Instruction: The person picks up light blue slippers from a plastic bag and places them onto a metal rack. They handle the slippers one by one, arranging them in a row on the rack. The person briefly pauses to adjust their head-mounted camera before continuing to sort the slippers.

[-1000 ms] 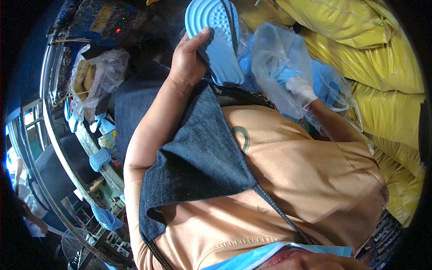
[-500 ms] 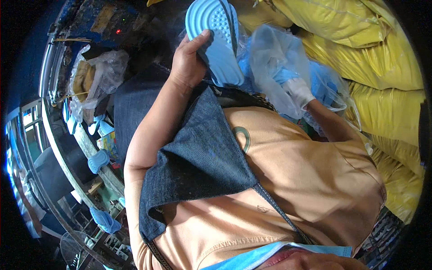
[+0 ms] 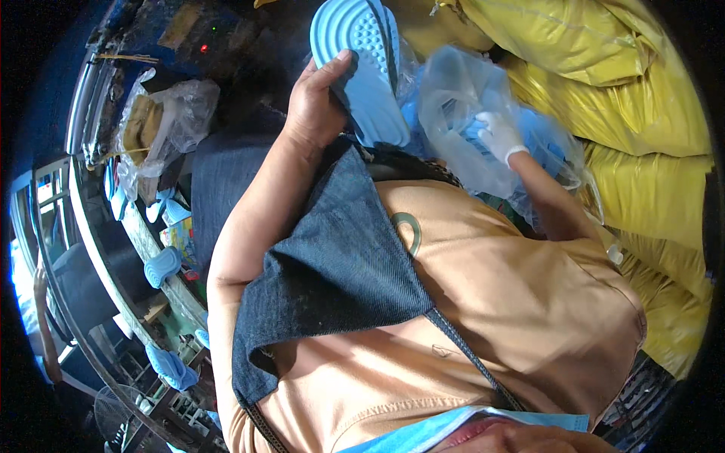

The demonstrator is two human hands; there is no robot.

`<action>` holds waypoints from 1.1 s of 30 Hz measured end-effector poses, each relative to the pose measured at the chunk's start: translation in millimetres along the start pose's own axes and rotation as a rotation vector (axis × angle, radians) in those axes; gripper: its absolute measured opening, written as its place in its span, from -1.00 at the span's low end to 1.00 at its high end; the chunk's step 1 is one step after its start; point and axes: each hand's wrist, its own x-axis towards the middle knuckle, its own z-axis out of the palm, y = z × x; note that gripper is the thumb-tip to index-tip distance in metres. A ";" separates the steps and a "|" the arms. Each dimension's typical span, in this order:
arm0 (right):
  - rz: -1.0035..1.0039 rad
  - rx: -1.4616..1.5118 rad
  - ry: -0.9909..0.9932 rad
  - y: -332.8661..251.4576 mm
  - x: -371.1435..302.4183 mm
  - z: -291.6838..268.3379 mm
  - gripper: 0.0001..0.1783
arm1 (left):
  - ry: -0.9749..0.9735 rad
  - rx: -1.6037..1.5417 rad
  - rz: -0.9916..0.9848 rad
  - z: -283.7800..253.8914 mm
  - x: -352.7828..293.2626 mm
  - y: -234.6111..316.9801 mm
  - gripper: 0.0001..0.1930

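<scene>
My left hand (image 3: 316, 104) is closed around light blue shoe soles (image 3: 362, 75), held up at the top middle. The front sole shows curved ridges and a patch of round bumps, and the edge of a second one shows behind it. To the right, my right hand (image 3: 501, 137) wears a white glove and lies at a clear plastic bag (image 3: 453, 98). Its fingers look spread apart against the bag. Blue pieces (image 3: 540, 136) show through the plastic, their shapes blurred.
Yellow sacks (image 3: 634, 181) are piled along the right. On the left, several blue soles (image 3: 162, 266) sit along a metal rail (image 3: 98, 234). A crumpled plastic bag (image 3: 189, 113) hangs near dark machinery. A fan (image 3: 117, 415) and another person's arm (image 3: 47, 325) are at the lower left.
My right hand has moved slightly up and left, and more of the glove shows against the bag. My left hand keeps the soles in nearly the same place. The other person's arm has risen.
</scene>
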 end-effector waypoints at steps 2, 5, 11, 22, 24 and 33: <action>-0.003 -0.042 -0.018 1.1 14.2 -1.7 -0.60 | 0.017 0.004 -0.003 2.1 1.1 -1.4 -0.72; -0.020 -0.136 -0.147 13.0 38.3 9.8 -0.60 | 0.044 0.052 0.009 10.7 -0.7 -2.8 -0.74; 0.099 0.168 -0.275 23.8 62.4 -20.5 -0.59 | 0.037 0.048 0.045 8.2 -1.6 4.2 -0.75; 0.215 0.398 -0.239 57.3 88.8 -26.9 -0.50 | 0.034 0.024 0.004 5.2 1.3 3.7 -0.70; 0.202 0.449 -0.251 89.1 96.0 -8.2 -0.51 | 0.013 0.049 0.008 8.1 4.9 2.9 -0.69; 0.066 0.075 -0.375 66.9 105.8 -18.8 -0.50 | 0.034 0.007 0.025 1.2 5.7 -1.4 -0.69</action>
